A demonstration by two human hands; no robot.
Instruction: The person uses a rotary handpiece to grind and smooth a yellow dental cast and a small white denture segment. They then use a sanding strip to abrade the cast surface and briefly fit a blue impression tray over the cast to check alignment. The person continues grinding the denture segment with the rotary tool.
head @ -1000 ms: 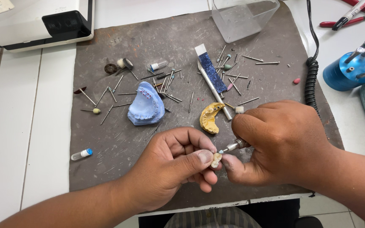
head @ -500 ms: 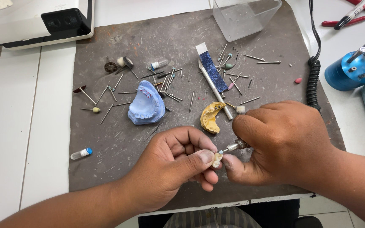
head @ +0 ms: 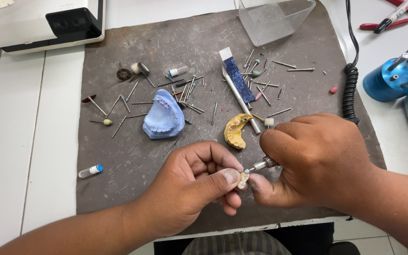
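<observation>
My left hand point(head: 197, 182) pinches a small cream tooth-shaped piece point(head: 243, 179) between thumb and fingers near the front edge of a grey mat point(head: 133, 160). My right hand point(head: 315, 158) is closed around a metal handpiece point(head: 263, 165), whose small tip touches the piece. Just behind the hands lie a yellow jaw cast point(head: 236, 131) and a blue jaw cast point(head: 164, 115).
Several loose burs and metal pins point(head: 185, 89) are scattered over the mat, with a blue-topped strip point(head: 237, 78). A clear container point(head: 275, 16) and white machine point(head: 43, 21) stand at the back. A blue bur holder point(head: 393, 78), coiled black cable point(head: 350, 89) and small vial point(head: 90, 171) lie nearby.
</observation>
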